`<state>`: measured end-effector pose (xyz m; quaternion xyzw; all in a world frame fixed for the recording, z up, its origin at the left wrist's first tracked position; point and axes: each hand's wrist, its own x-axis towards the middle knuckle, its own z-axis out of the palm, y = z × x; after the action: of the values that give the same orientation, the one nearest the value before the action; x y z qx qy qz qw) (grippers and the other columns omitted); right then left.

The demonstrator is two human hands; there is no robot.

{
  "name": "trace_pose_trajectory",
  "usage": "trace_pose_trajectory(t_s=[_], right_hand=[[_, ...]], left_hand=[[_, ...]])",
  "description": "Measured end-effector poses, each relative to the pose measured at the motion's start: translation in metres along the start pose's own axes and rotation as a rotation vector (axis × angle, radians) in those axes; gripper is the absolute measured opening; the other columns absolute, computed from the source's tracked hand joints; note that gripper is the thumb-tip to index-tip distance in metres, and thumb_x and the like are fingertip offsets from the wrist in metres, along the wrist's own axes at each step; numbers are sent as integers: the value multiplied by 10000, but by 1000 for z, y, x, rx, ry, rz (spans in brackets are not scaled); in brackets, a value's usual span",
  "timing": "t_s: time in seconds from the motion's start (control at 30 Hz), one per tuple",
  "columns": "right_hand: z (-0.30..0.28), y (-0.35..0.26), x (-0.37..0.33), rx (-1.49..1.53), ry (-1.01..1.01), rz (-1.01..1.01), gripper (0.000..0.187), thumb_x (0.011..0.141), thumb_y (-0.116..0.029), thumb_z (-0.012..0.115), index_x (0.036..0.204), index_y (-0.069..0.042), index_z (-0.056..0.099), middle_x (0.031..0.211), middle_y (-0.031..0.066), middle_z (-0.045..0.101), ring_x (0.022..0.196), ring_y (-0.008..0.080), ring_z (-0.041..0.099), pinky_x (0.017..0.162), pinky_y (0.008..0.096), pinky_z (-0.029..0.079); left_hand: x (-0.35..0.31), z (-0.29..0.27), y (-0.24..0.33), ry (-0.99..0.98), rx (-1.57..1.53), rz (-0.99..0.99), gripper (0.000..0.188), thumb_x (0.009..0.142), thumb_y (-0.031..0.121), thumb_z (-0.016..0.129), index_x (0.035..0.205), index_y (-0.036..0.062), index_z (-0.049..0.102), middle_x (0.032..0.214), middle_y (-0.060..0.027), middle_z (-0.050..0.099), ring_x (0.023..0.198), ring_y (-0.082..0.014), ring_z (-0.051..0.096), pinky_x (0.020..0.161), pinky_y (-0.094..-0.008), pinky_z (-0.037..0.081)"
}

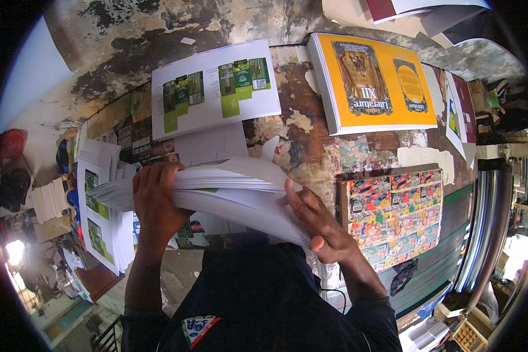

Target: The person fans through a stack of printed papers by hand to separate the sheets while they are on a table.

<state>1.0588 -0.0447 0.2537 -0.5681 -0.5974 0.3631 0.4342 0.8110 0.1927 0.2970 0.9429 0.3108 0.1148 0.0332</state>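
Dark shirt (pixel 246 299) takes up the bottom middle, right up under the sheets (pixel 234 180). Left grip (pixel 157 196) is clamped on that bundle partway along, with a fanned end poking out past it over the left pile (pixel 102 240), so it's tight that side. Right grip (pixel 325 232) is up against the opposite end, fingers at the edge, but it's a bit blurry and I can't tell if it's actually pinching anything. So the sheets sag in a bend between the two. Open room? Bare strip of table (pixel 299 126) between the green-print pile (pixel 208 108) and yellow pile (pixel 378 82), and just a narrow gap from right grip to the colourful pile (pixel 393 217).
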Motion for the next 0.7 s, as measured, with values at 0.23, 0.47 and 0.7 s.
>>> trace_pose_trajectory(t_s=[0.23,0.47,0.7], right_hand=[[1,-2,-4,-25,-11,13,1121,956,-838,155,1628,58,202,1315,241,551,1202,395,535,1145,611,271],[5,-3,-7,-13,-3,33,1124,952,-843,144,1621,55,237,1328,245,529,1264,413,514,1170,651,235],[4,-4,-8,-14,-29,38,1113,955,-837,134,1621,48,235,1355,271,500,1302,433,487,1185,675,203]], left_hand=[[0,2,-1,2,12,-5,621,566,202,899,1120,124,630,1078,-92,660,1068,-329,613,978,-490,430],[-1,1,-2,-25,4,-11,643,571,205,913,1138,111,626,1097,-99,666,1073,-321,620,991,-494,431],[-2,2,-4,-22,28,1,653,577,231,916,1149,100,630,1101,-101,666,1074,-319,618,996,-493,430]])
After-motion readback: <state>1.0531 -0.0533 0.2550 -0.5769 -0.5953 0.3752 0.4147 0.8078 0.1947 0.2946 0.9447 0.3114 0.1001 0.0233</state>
